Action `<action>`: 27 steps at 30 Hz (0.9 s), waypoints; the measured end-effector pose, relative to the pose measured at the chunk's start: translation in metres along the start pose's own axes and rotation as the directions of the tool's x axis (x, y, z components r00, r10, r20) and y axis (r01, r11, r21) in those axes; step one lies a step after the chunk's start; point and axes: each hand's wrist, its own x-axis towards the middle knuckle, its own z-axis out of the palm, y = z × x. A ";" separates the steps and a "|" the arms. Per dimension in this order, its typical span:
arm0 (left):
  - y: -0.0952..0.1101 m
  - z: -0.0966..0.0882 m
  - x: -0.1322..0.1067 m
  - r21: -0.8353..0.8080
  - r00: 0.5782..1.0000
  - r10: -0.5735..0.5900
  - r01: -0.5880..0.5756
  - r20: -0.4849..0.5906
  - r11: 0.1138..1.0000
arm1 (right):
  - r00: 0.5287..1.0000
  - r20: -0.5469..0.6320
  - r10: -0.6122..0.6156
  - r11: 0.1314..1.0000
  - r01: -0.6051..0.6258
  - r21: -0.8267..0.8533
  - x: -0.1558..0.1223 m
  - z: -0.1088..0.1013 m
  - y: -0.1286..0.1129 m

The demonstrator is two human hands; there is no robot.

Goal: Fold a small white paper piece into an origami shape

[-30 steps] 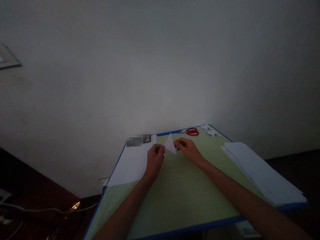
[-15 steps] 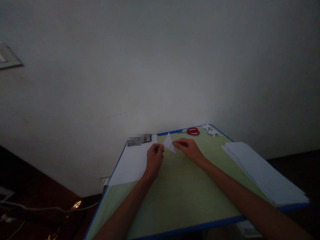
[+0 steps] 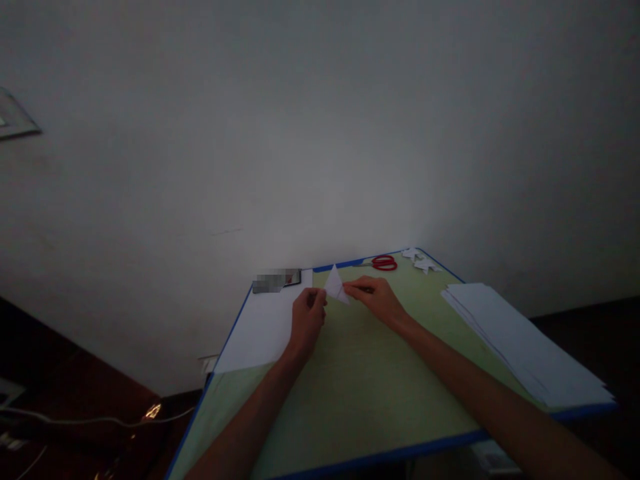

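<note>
A small white folded paper triangle (image 3: pixel 334 285) stands point-up near the far edge of the green table top (image 3: pixel 360 387). My left hand (image 3: pixel 307 319) pinches its lower left corner with curled fingers. My right hand (image 3: pixel 376 298) pinches its right side, fingers pressed together. Both forearms reach in from the near edge.
A white sheet (image 3: pixel 263 327) lies at the left of the table, a dark phone (image 3: pixel 277 279) beyond it. Red scissors (image 3: pixel 384 263) and small folded paper pieces (image 3: pixel 419 260) lie at the far right corner. A stack of white paper (image 3: pixel 520 343) covers the right edge. A wall rises behind.
The paper triangle has shifted slightly left and my right fingers have closed in on it. Both hands otherwise stay in place.
</note>
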 end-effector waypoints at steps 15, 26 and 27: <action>-0.002 0.000 0.000 -0.039 1.000 -0.009 0.009 0.019 0.999 | 1.000 0.006 0.006 1.000 -0.006 -0.002 0.000 0.000 0.000; -0.002 0.001 0.000 -0.071 0.996 -0.009 0.015 0.084 0.997 | 0.993 -0.037 0.114 0.991 -0.111 0.078 0.001 0.006 0.006; -0.002 0.001 0.000 -0.074 0.995 -0.011 0.019 0.100 0.997 | 0.992 -0.023 0.122 0.988 -0.119 0.099 0.000 0.007 0.006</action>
